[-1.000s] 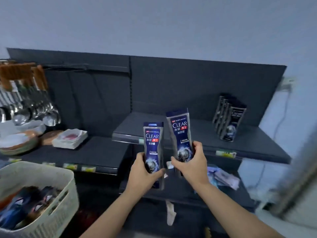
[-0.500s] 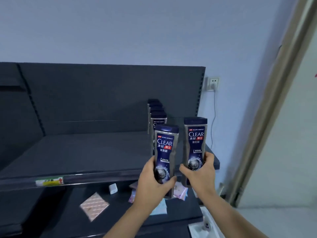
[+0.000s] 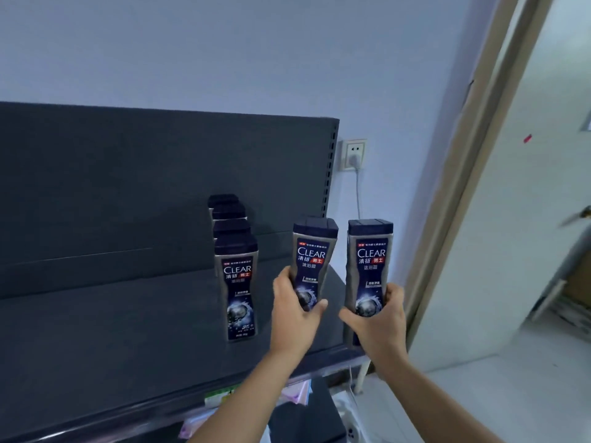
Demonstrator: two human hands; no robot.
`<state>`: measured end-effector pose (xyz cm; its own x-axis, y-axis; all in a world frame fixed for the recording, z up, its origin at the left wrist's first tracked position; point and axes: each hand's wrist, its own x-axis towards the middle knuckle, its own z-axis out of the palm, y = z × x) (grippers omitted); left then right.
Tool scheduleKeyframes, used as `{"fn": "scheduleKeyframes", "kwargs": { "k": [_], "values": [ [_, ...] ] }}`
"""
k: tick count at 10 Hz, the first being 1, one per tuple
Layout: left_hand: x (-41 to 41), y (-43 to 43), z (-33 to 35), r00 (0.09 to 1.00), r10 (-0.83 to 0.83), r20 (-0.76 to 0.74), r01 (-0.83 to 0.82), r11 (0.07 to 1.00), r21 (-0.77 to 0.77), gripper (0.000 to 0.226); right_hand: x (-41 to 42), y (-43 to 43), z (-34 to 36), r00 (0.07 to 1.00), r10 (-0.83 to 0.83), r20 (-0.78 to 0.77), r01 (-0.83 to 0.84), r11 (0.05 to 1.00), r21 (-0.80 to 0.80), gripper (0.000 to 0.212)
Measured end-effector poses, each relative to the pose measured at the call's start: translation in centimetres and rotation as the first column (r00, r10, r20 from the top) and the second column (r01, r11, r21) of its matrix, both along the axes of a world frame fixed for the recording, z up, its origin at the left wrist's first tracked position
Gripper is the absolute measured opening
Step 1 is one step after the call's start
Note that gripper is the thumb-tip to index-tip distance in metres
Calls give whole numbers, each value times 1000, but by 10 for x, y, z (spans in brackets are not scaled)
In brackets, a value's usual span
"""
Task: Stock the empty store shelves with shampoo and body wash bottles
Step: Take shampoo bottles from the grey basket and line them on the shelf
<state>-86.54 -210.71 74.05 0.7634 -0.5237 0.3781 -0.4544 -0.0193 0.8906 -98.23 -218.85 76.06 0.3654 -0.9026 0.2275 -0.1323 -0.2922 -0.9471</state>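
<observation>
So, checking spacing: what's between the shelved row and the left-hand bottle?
Only bare shelf between the shelved row and the left hand's bottle, in the head view.

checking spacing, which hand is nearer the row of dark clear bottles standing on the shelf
Left. The left hand is just right of the row of dark Clear bottles; the right hand is farther right, past the shelf's end.

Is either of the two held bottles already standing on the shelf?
No. The left hand and right hand each grip a bottle upright above the shelf, beside the stocked row.
</observation>
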Motion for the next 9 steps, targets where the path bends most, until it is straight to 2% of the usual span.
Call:
{"fn": "scheduleKeyframes", "kwargs": {
  "k": [2, 5, 6, 7, 8, 9],
  "values": [
    [38, -48, -18, 988, 108, -108, -103, 994, 46, 79, 15, -28, -12, 998, 60, -37, -59, 998, 26, 65],
    [79, -101, -32, 948, 299, -109, -289, 952, 102, 76, 57, -59, -43, 954, 295, -48, -290, 954, 79, 72],
    [98, -113, -34, 934, 351, -68, -342, 933, 112, 72, 70, -67, -49, 945, 327, 7, -326, 938, 118, 71],
    [120, -124, -36, 903, 418, -97, -403, 904, 145, 69, 79, -73, -51, 924, 379, 58, -383, 913, 139, 69],
    [132, -130, -26, 882, 440, -168, -403, 889, 216, 73, 87, -79, -51, 903, 423, 69, -429, 894, 132, 68],
    [130, -131, -8, 885, 359, -296, -359, 932, 56, 117, 95, -84, -51, 890, 449, 82, -456, 879, 138, 68]
  ]
}}
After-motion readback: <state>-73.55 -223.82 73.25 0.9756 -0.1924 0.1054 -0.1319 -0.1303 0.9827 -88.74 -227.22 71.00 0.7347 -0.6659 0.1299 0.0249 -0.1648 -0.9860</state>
